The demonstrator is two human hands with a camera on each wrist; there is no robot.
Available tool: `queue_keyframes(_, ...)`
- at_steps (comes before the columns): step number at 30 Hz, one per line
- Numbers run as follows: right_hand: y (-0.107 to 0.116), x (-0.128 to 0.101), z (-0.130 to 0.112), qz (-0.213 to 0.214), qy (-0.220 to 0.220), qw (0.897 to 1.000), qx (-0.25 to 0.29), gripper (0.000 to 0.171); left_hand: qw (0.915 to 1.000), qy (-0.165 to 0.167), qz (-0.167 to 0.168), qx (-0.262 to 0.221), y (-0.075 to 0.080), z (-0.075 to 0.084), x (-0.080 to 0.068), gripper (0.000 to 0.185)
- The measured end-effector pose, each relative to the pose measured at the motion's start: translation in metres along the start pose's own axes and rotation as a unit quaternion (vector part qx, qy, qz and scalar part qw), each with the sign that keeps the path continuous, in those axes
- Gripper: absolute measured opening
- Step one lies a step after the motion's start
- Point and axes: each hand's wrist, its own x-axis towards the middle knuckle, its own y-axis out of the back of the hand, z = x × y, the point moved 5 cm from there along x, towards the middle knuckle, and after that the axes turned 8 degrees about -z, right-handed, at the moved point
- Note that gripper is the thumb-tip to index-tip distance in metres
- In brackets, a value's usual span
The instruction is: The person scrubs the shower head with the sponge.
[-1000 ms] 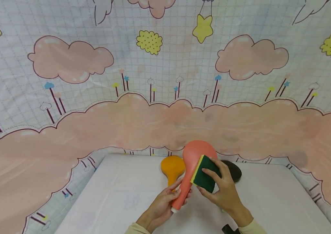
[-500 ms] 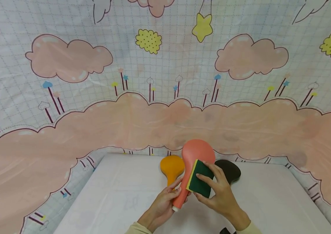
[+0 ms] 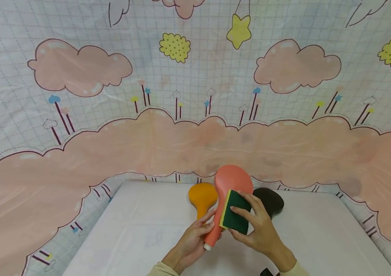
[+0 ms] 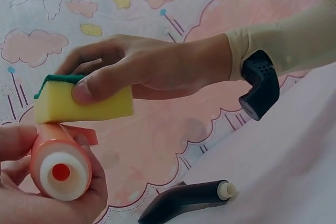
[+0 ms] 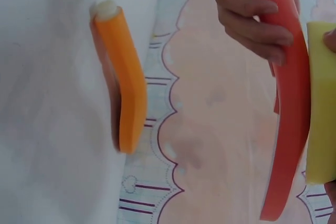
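Observation:
A coral-red handheld shower head [image 3: 233,178] is held tilted above the table, its round back facing up. My left hand [image 3: 191,239] grips its handle near the white hollow end [image 4: 64,177]. Thumb and fingers of my right hand [image 3: 262,230] pinch a yellow sponge [image 4: 84,100] with a green scouring side [image 3: 238,214]. The sponge's yellow face lies along the upper handle and neck, as the right wrist view shows from the side. The face of the shower head is turned away from the head view.
An orange shower head [image 3: 202,195] lies on the white table [image 3: 129,218] behind my left hand. Beyond my right hand is a black shower head [image 3: 272,201]. A cloud-patterned cloth [image 3: 195,145] surrounds the table's back and sides. A black wrist device [image 4: 260,85] sits at my right sleeve.
The sponge and right hand have slid down and left, from the round head to the upper handle. In the last half second they shift only slightly. The left hand keeps its grip.

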Motion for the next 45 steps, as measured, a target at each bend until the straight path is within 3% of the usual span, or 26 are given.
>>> queue_keyframes(6, 0.005, 0.004, 0.009, 0.007, -0.019, 1.000, 0.002, 0.046, 0.9999, 0.000, -0.015, -0.005, -0.002, 0.001, -0.002, 0.059)
queue_keyframes(12, 0.001, 0.002, 0.006, -0.002, -0.027, 1.000, 0.007, 0.047, 0.9999, 0.003, -0.008, -0.010, -0.003, 0.001, -0.003, 0.058)
queue_keyframes(35, -0.018, -0.008, -0.025, -0.019, 0.011, 1.000, -0.004, 0.052, 0.9982, -0.054, -0.004, -0.026, -0.006, 0.007, 0.011, 0.053)
queue_keyframes(45, -0.014, -0.007, -0.024, -0.013, 0.023, 1.000, -0.012, 0.045, 0.9986, -0.049, 0.003, -0.019, -0.004, 0.004, 0.010, 0.054)
